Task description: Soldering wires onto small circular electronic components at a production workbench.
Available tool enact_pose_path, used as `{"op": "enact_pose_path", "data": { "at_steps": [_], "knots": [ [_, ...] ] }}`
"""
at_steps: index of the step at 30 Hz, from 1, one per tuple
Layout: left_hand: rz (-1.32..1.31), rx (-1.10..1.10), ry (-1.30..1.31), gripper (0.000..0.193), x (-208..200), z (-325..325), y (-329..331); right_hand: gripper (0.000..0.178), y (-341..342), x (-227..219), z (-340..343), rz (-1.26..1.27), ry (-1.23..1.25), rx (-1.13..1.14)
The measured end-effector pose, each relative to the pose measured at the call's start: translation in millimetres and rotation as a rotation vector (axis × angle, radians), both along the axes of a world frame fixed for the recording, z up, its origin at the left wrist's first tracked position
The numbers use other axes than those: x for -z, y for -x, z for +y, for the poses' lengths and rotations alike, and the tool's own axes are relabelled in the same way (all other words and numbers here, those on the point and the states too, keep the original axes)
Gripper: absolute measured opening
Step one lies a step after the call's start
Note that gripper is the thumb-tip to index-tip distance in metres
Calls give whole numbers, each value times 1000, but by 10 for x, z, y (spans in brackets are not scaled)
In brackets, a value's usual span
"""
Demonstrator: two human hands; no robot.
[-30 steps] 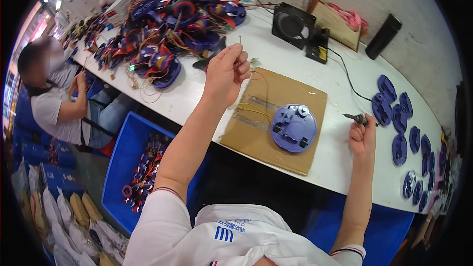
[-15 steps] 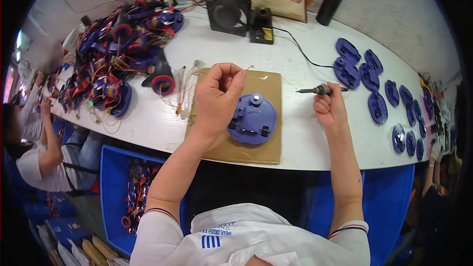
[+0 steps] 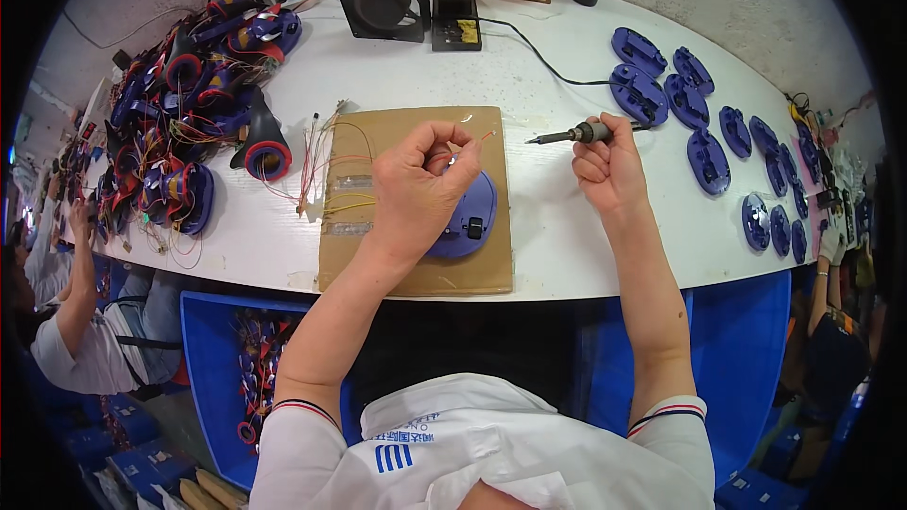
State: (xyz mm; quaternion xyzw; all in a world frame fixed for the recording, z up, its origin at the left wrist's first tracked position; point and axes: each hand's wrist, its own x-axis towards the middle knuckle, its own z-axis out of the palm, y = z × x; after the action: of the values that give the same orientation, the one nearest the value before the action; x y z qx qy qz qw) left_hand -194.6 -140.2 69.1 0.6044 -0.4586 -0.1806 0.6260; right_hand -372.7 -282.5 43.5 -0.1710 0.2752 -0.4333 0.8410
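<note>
- Head view, near edge of the table [image 3: 557, 260]: the cardboard [image 3: 416, 279] lies by the middle of that edge, perhaps to shield the surface from heat.
- The purple base [image 3: 482, 203] sits on the cardboard toward its right edge, partly hidden by the left hand [image 3: 425, 179] (whether they touch, I cannot tell).
- That hand is narrowed to a pinch, apparently on a thin red wire [image 3: 489, 135], whose end pokes out past the fingertips, likely to leave it exposed.
- The right hand [image 3: 609, 165] is wrapped round the soldering iron [image 3: 581, 132], well back from its tip, presumably to avoid the heat; the tip points left, apart from the wire.
- Far edge: the iron stand [image 3: 456, 26] and black fan [image 3: 383, 8] stand side by side, seemingly out of the way.
- Toward the right end, more purple housings [image 3: 709, 162] lie spread out.
</note>
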Motion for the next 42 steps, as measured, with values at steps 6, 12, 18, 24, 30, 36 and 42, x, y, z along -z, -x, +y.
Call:
{"op": "enact_pose_path", "data": {
  "at_steps": [6, 12, 18, 24, 30, 36, 42],
  "knots": [
    [-132, -26, 19, 6, 90, -19, 13, 17, -59, -61, 92, 61, 59, 39],
    [-218, -32, 16, 8, 79, -65, 41, 18, -51, -37, 58, 53, 13, 67],
    [-291, -41, -77, 13, 54, -134, 228, 14, 22, 9, 30, 176, 6, 210],
    [-191, 30, -126, 7, -94, -177, 268, 17, 110, -99, 5, -25, 1, 47],
    [-239, 76, -126, 7, -118, -177, 288, 17, -15, 70, -173, -61, -7, 69],
    [-295, 80, 53, 9, -11, -290, 475, 13, 333, 49, -229, -10, -67, 170],
    [-536, -11, 177, 10, -92, -411, 237, 19, 113, -12, -176, -93, -84, 122]
  ]
}}
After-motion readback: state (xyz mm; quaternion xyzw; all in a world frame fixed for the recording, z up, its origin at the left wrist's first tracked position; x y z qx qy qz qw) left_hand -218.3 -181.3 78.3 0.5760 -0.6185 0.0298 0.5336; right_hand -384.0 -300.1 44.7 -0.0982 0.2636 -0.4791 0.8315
